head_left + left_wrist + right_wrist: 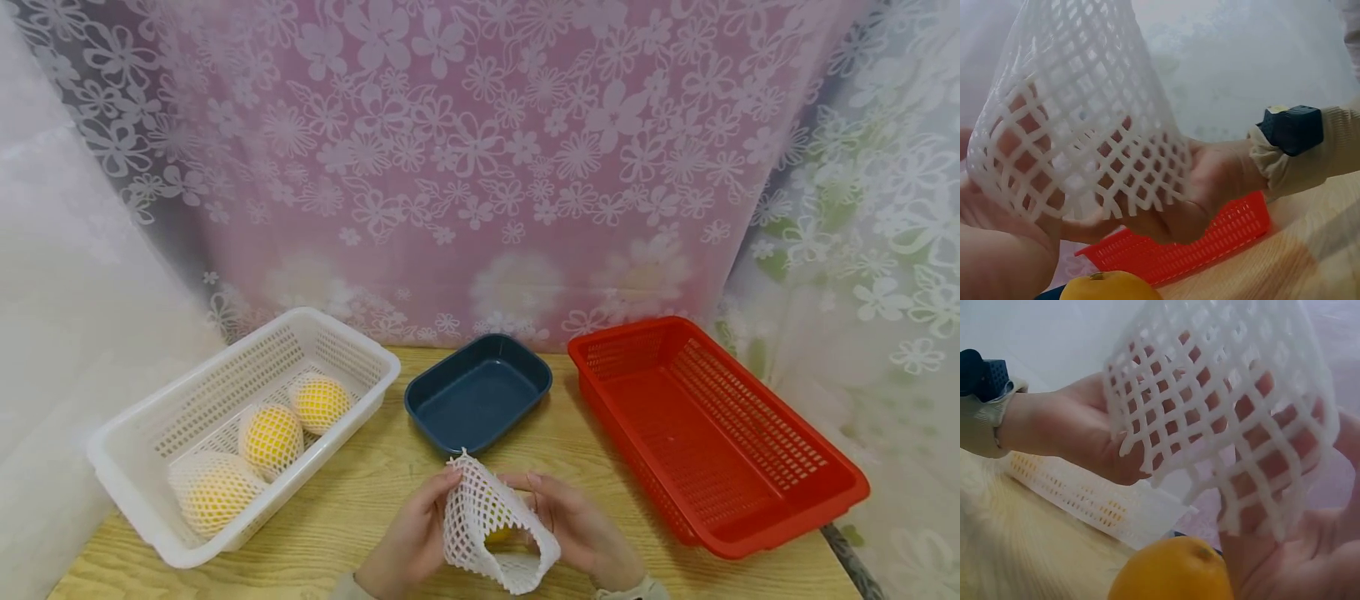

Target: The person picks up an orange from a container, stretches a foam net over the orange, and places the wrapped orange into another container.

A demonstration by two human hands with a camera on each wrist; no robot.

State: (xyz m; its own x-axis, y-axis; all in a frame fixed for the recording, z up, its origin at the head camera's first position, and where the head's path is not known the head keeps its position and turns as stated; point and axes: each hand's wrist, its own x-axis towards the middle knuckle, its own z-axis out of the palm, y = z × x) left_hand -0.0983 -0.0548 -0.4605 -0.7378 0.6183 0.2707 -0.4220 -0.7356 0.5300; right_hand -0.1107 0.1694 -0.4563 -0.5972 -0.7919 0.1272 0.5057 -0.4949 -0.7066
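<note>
A white foam fruit net (474, 518) is held in the air between my hands near the table's front edge, its wide mouth open toward me. My left hand (408, 532) grips its left side, the thumb near the narrow top. On the other side my right hand (588, 533) holds the net, fingers partly hidden behind the mesh. A yellow-orange round fruit (1172, 575) appears below the net's rim in the right wrist view, apart from the mesh. From the head view, part of this fruit shows through the net's mouth.
A white basket (322, 473) on the left contains three yellow fruits (272, 437) in foam nets. The dark blue tray (480, 408) stands behind my hands. On the right is a red basket (720, 450). All stand on a wooden table (352, 500) before a flowered curtain.
</note>
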